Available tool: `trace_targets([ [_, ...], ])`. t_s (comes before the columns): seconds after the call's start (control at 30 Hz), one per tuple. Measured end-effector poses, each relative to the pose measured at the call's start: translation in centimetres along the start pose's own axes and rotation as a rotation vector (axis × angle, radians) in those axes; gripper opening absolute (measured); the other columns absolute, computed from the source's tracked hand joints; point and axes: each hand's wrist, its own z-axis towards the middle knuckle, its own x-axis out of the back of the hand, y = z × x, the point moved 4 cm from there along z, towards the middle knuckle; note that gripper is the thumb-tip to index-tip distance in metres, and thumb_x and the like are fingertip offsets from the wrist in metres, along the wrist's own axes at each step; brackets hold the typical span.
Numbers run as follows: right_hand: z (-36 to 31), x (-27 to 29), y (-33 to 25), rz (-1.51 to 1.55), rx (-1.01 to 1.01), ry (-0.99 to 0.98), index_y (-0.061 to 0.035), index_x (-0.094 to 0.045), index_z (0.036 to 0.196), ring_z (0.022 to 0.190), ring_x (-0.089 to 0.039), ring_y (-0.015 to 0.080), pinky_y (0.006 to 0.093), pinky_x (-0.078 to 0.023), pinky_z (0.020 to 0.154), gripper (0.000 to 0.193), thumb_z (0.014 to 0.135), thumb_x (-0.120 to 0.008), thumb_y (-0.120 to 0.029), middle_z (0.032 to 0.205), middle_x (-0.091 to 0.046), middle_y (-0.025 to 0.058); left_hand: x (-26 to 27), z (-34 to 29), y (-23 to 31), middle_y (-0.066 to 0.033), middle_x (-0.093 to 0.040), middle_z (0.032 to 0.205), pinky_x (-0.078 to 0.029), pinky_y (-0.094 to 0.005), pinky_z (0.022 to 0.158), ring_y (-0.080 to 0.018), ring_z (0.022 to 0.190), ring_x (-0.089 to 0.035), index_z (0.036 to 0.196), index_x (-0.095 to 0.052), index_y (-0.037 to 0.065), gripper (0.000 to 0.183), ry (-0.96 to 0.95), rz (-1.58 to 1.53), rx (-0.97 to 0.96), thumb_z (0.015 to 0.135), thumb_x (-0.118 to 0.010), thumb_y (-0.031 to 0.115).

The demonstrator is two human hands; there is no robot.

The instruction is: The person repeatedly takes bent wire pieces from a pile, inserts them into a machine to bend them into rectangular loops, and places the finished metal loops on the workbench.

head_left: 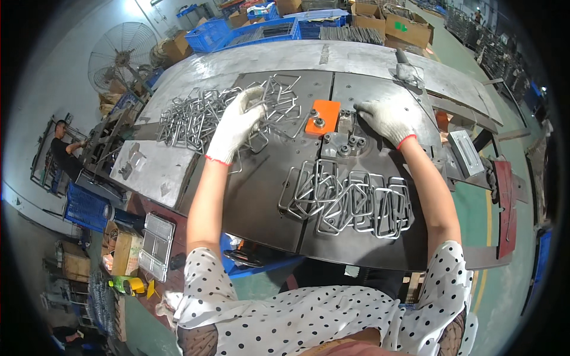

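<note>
My left hand, in a white knit glove with a red cuff, is over the right side of a tangled heap of bent metal wire pieces. Its thumb and fingers close around a bent wire piece, partly mixed with others behind it. My right hand, gloved the same way, has its fingers curled together by a bolted metal fixture; whatever they grip is hidden. An orange block sits on the fixture's left side. Nearer me, several bent wire loops overlap on the dark steel tabletop.
Blue crates and cardboard boxes stand beyond the table. A tool with a dark handle lies at the back right. Right of the table is a grey metal box. Another person is far left, near a large fan.
</note>
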Motion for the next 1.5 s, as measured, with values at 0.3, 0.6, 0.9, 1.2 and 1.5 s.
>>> trace_targets([
  [0.3,7.7,-2.8,-1.3,-0.192,-0.249,-0.164,0.0015,-0.078,0.101,0.102,-0.072,0.0443,0.0507,-0.057,0.089,0.066,0.101,-0.055,-0.06,0.102,-0.075,0.0269,-3.0,-1.7,-1.8,0.0025,-0.065,0.103,-0.044,-0.02,0.064,-0.0018,0.075,-0.052,0.145,-0.06,0.003,0.046,-0.085,0.062,-0.087,0.1,-0.067,0.013],
  [0.6,5.7,1.5,-8.5,0.06,-0.126,0.064,-0.0041,-0.077,0.1,0.088,-0.072,0.0427,0.0516,-0.056,0.081,0.059,0.105,-0.052,-0.057,0.087,-0.074,0.021,-2.1,-3.0,-2.5,0.0025,-0.067,0.104,-0.042,-0.0189,0.063,-0.0014,0.074,-0.05,0.147,-0.057,0.003,0.047,-0.07,0.024,-0.01,0.102,-0.067,0.014],
  [0.9,-7.4,3.9,-14.2,0.05,-0.047,-0.279,-0.0027,-0.073,0.096,0.083,-0.074,0.0371,0.0502,-0.058,0.076,0.06,0.107,-0.05,-0.057,0.08,-0.071,0.0201,-4.2,-3.2,-0.6,0.0023,-0.068,0.102,-0.041,-0.0196,0.061,-0.0022,0.072,-0.05,0.146,-0.056,0.002,0.045,-0.158,-0.151,-0.028,0.103,-0.065,0.012],
  [1.2,-3.8,5.1,-12.7,0.364,-0.018,0.212,-0.0022,-0.066,0.126,0.097,-0.07,0.0306,0.0432,-0.057,0.086,0.039,0.104,-0.067,-0.034,0.112,-0.072,0.0168,-5.5,-4.4,0.5,0.0006,-0.072,0.103,-0.042,-0.0201,0.062,-0.0027,0.07,-0.05,0.14,-0.061,0.005,0.037,-0.286,-0.352,0.134,0.103,-0.064,0.009],
  [1.5,1.8,7.5,-8.5,0.637,-0.205,0.111,-0.005,-0.073,0.128,0.066,-0.058,0.0066,0.0261,-0.049,0.059,0.036,0.108,-0.063,-0.034,0.087,-0.071,-0.0022,-5.1,-3.6,-0.8,0.0011,-0.067,0.088,-0.036,-0.0198,0.056,-0.0033,0.063,-0.048,0.134,-0.066,0.002,0.03,-0.269,-0.357,0.058,0.112,-0.055,0.019],
])
